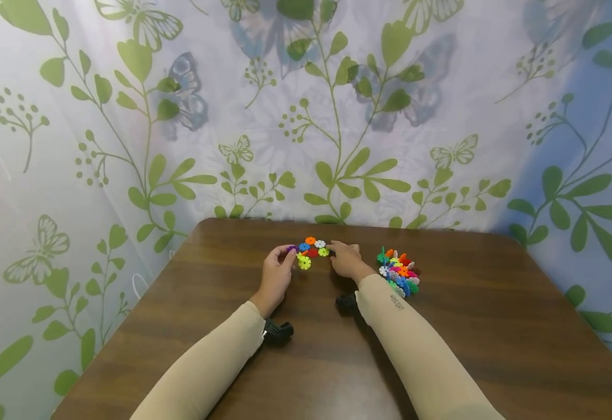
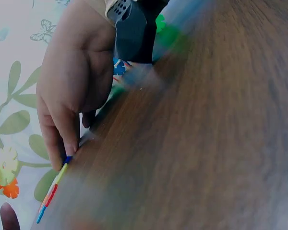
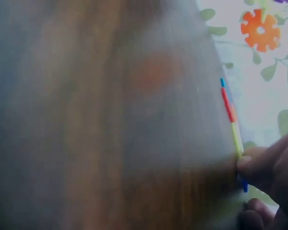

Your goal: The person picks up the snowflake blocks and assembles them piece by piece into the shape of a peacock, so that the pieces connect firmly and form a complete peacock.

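Flat flower-shaped interlocking discs lie joined on the table between the hands: an orange disc (image 1: 310, 240), a white disc (image 1: 320, 243), a light blue disc (image 1: 304, 247), a red disc (image 1: 312, 252) and a yellow disc (image 1: 324, 252). My left hand (image 1: 276, 274) holds a purple flower disc (image 1: 291, 248), with an orange piece and a yellow-green disc (image 1: 304, 262) hanging beside it. My right hand (image 1: 348, 259) pinches a dark blue disc (image 3: 245, 184) at the joined group's right end. Edge-on, this group shows as a thin coloured strip in both wrist views.
A heap of loose flower discs (image 1: 400, 273) in many colours lies right of my right hand. Black wrist devices (image 1: 278, 332) sit under both wrists. The brown table (image 1: 306, 373) ends at a curtain (image 1: 295, 146) with printed leaves and butterflies.
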Demonstrator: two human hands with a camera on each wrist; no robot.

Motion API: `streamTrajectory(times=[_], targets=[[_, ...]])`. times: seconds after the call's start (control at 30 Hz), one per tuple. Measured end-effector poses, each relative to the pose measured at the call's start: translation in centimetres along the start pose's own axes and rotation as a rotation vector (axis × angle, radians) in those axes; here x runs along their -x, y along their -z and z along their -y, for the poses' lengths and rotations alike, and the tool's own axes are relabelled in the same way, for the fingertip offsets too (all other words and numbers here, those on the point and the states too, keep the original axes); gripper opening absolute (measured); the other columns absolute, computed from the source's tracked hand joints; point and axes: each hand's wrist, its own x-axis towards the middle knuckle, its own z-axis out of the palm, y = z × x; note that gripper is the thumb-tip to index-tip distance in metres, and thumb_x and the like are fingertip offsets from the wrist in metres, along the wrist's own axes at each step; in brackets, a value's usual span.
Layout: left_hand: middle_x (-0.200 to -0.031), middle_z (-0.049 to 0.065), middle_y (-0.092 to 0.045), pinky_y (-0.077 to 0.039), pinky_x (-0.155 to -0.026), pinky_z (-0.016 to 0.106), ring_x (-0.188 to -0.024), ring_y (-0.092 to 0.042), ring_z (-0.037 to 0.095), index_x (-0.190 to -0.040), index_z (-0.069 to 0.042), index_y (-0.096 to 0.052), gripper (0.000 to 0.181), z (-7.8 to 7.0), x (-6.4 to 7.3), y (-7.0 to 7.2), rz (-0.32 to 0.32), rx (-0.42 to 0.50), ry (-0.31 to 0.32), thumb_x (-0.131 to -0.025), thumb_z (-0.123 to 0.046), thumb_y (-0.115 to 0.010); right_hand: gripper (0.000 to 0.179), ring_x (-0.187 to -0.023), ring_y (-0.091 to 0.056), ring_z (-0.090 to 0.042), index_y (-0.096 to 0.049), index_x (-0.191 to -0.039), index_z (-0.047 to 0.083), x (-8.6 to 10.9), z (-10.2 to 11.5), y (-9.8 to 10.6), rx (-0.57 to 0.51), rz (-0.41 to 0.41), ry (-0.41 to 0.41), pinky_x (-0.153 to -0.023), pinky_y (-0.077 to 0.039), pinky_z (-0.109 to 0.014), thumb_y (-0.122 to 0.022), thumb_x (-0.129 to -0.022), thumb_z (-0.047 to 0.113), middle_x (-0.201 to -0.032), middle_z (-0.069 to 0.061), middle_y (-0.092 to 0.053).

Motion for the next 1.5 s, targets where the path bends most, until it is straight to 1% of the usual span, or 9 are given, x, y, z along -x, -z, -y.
streamTrajectory(times=[0.1,0.33,0.6,0.7,0.8,0.9,0.97,1.27,1.5], targets=[[-0.105,0.014,-0.064,-0.057,-0.086,0.051,-0.097,-0.059,0.049,-0.119,0.007,-0.068,0.023,0.0,0.1,-0.1,0.008,-0.015,-0.002,-0.107,-0.013,-0.065,0.041,-0.142,-0.046,-0.041,-0.066,-0.142,0.003,0.5,0.3,0.1,-0.026,-0.023,-0.048,-0.12,-0.029,-0.052,-0.052,-0.104,-0.006,-0.151,-0.017,-0.055],[-0.108,0.015,-0.065,-0.056,-0.09,0.054,-0.101,-0.059,0.05,-0.122,0.007,-0.067,0.027,0.0,0.3,-0.3,0.064,-0.043,-0.016,-0.107,-0.015,-0.066,0.026,-0.122,-0.062,-0.039,-0.08,-0.116,0.003,2.4,0.6,0.4,-0.094,-0.153,-0.093,-0.104,-0.051,-0.049,-0.066,-0.097,-0.008,-0.118,-0.015,-0.074],[-0.107,0.013,-0.067,-0.06,-0.088,0.045,-0.096,-0.065,0.034,-0.12,0.001,-0.071,0.022,0.0,0.1,-0.3,0.161,-0.076,-0.017,-0.106,-0.015,-0.068,0.014,-0.096,-0.064,-0.03,-0.077,-0.105,0.01,4.2,-0.6,1.5,-0.267,-0.071,-0.076,-0.088,-0.055,-0.047,-0.084,-0.093,0.013,-0.101,-0.008,-0.068],[-0.105,0.01,-0.071,-0.06,-0.084,0.037,-0.095,-0.068,0.031,-0.118,-0.001,-0.074,0.021,0.0,0.0,-0.2,0.186,-0.119,-0.046,-0.104,-0.017,-0.071,0.009,-0.084,-0.066,-0.027,-0.077,-0.104,0.006,4.4,-1.0,1.8,-0.474,-0.05,-0.064,-0.078,-0.058,-0.041,-0.08,-0.096,0.011,-0.096,-0.01,-0.069],[-0.103,0.006,-0.074,-0.059,-0.08,0.03,-0.092,-0.068,0.028,-0.114,-0.004,-0.077,0.019,-0.1,0.2,-0.2,0.205,-0.166,-0.073,-0.101,-0.018,-0.075,0.018,-0.078,-0.068,-0.026,-0.071,-0.117,-0.004,4.5,-1.1,1.7,-0.837,-0.007,-0.073,-0.073,-0.061,-0.036,-0.072,-0.101,0.005,-0.101,-0.016,-0.068],[-0.102,0.004,-0.076,-0.058,-0.079,0.028,-0.091,-0.068,0.026,-0.111,-0.005,-0.078,0.017,-0.2,0.4,-0.3,0.231,-0.17,-0.095,-0.099,-0.018,-0.078,0.029,-0.083,-0.07,-0.026,-0.061,-0.131,-0.013,4.5,-0.8,1.4,-1.138,0.015,-0.055,-0.078,-0.062,-0.036,-0.064,-0.105,0.0,-0.11,-0.022,-0.065],[-0.102,0.004,-0.076,-0.058,-0.08,0.029,-0.092,-0.068,0.024,-0.11,-0.006,-0.079,0.017,-0.2,0.4,-0.3,0.249,-0.17,-0.12,-0.098,-0.017,-0.079,0.032,-0.087,-0.072,-0.026,-0.058,-0.135,-0.014,4.4,-0.5,1.4,-1.229,0.009,-0.042,-0.081,-0.062,-0.037,-0.062,-0.106,0.0,-0.114,-0.022,-0.064],[-0.099,-0.001,-0.077,-0.057,-0.079,0.03,-0.089,-0.069,0.02,-0.109,-0.009,-0.082,0.015,-0.4,0.3,-0.3,0.278,-0.232,-0.222,-0.096,-0.017,-0.081,0.025,-0.087,-0.074,-0.027,-0.065,-0.125,-0.013,4.6,1.0,1.5,-1.286,0.014,-0.022,-0.083,-0.062,-0.04,-0.066,-0.103,-0.002,-0.111,-0.023,-0.067],[-0.101,-0.001,-0.077,-0.059,-0.081,0.03,-0.092,-0.071,0.019,-0.108,-0.003,-0.082,0.016,-0.2,0.5,-0.3,0.271,-0.284,-0.35,-0.094,-0.011,-0.081,0.026,-0.084,-0.074,-0.025,-0.064,-0.124,-0.015,4.8,1.4,1.2,-1.268,0.032,-0.015,-0.082,-0.062,-0.041,-0.068,-0.101,-0.003,-0.11,-0.024,-0.068]])
